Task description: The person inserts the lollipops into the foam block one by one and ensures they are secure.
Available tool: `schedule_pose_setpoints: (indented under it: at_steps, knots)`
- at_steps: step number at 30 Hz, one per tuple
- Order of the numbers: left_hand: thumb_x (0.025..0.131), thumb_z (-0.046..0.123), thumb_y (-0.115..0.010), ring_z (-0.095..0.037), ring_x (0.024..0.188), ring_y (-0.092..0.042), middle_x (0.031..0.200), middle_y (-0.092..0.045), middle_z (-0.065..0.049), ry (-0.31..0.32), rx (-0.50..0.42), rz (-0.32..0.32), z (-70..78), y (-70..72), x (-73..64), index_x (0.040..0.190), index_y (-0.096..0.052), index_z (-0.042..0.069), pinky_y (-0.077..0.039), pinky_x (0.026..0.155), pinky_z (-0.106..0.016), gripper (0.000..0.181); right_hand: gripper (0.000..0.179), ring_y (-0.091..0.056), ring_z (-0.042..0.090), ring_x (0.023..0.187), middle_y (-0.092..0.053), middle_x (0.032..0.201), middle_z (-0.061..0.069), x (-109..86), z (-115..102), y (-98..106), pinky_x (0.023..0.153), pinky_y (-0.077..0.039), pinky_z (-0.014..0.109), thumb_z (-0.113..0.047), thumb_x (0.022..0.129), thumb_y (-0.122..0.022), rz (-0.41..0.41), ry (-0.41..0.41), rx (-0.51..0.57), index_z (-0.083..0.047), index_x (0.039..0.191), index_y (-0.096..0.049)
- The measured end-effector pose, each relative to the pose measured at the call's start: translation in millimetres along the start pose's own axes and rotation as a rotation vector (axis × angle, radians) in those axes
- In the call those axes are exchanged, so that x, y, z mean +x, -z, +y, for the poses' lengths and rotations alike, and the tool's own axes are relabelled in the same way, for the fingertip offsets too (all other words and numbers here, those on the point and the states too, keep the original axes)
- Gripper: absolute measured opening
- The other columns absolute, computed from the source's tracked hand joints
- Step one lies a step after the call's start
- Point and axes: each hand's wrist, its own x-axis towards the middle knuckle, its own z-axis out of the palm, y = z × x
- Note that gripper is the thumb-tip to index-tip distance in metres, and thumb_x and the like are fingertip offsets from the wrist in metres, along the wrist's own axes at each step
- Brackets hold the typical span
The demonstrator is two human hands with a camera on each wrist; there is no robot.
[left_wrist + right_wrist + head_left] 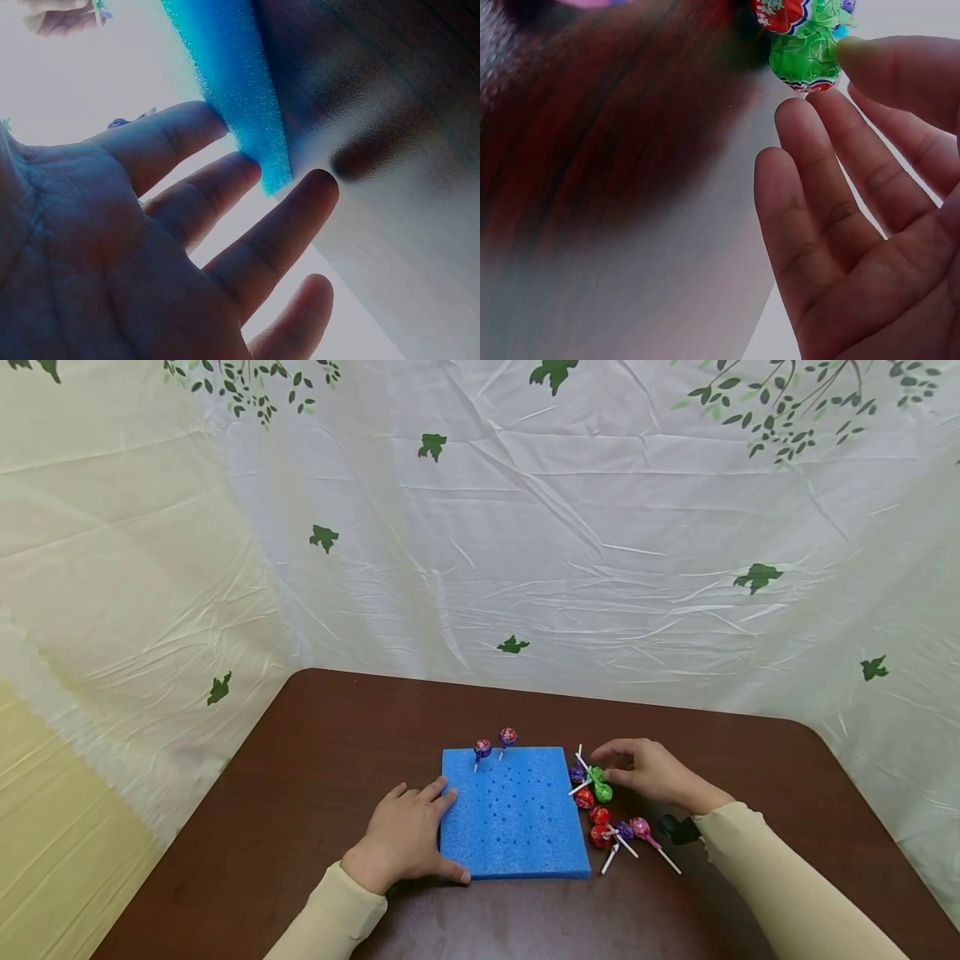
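Observation:
A blue foam block (pixel 517 827) with rows of small holes lies on the table. Two lollipops with purple-and-red wrappers, one (pixel 482 748) a little nearer than the other (pixel 507 737), stand upright at its back left. My left hand (pixel 405 835) is spread along the block's left side, fingers at the edge and thumb at the front corner. Over the loose lollipops on the right reaches my right hand (pixel 648 770), fingers relaxed. In the right wrist view its thumb meets a green lollipop (pixel 806 58); whether it presses or merely overlaps the wrapper is unclear.
Right of the block, more loose lollipops lie in two clusters, among them a red one (pixel 584 797), a purple one (pixel 577 773) and a pink one (pixel 640 827), white sticks crossing. A leaf-printed white cloth (pixel 570 568) hangs behind the brown table (pixel 360 718).

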Motion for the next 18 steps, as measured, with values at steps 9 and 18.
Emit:
schedule_pose_setpoints:
  at_steps: [9,18]
  knots:
    - [0.060,0.084,-0.072,-0.030,0.124,-0.056,0.151,-0.045,-0.011,-0.008,0.001,0.015,-0.5,-0.9,-0.3,0.145,-0.054,0.012,-0.035,0.108,-0.055,0.113,0.022,-0.067,0.024,0.098,-0.070,0.110,0.006,2.2,-0.1,-0.6,0.086,-0.055,0.047,-0.007,0.092,-0.071,-0.034,0.000,-0.020,-0.008,0.114,-0.072]
    - [0.060,0.083,-0.072,-0.030,0.125,-0.055,0.152,-0.044,-0.010,-0.007,-0.011,0.010,-0.9,-1.4,-0.4,0.146,-0.053,0.012,-0.034,0.108,-0.055,0.113,0.024,-0.065,0.022,0.096,-0.070,0.111,0.005,4.0,2.4,-1.5,0.085,-0.055,0.046,-0.007,0.091,-0.072,-0.048,-0.008,-0.037,-0.010,0.115,-0.072]
